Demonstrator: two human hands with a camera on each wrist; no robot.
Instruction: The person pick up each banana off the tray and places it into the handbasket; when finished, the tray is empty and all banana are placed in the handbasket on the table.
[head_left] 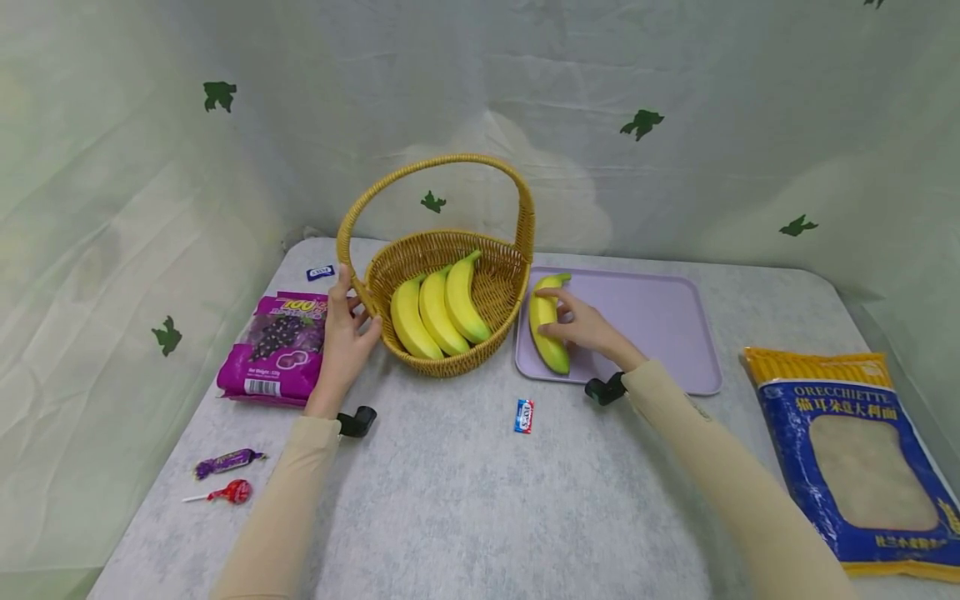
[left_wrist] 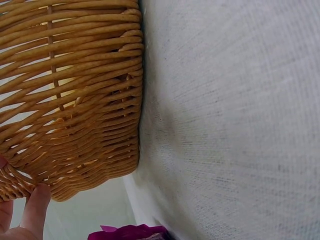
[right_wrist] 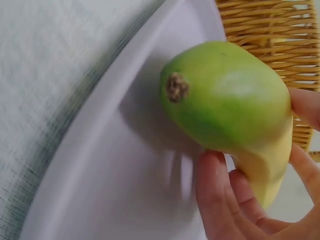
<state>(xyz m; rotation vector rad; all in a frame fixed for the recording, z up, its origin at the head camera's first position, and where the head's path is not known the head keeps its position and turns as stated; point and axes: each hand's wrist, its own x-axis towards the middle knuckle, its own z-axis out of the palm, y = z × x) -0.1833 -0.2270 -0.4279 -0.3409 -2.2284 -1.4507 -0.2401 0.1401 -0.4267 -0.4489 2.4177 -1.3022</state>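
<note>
A wicker basket (head_left: 448, 367) with a tall arched handle (head_left: 450, 159) stands toward the back of the table. Three yellow bananas (head_left: 433, 312) lie side by side inside it. My left hand (head_left: 343, 337) grips the basket at its left side, near the foot of the handle; the left wrist view shows a fingertip (left_wrist: 39, 200) against the weave. Right of the basket, my right hand (head_left: 588, 327) holds another banana (head_left: 543, 325) between thumb and fingers, over the left end of a lilac tray (head_left: 637, 329). In the right wrist view this banana's green tip (right_wrist: 215, 95) faces the camera.
A purple candy bag (head_left: 273, 350) lies beside my left hand, with a blue-wrapped sweet (head_left: 320, 272) behind it. Nearer are a purple-wrapped candy (head_left: 227, 462) and a red lollipop (head_left: 238, 492). A small red-and-blue packet (head_left: 524, 416) lies before the tray. An orecchiette bag (head_left: 855, 458) is at right.
</note>
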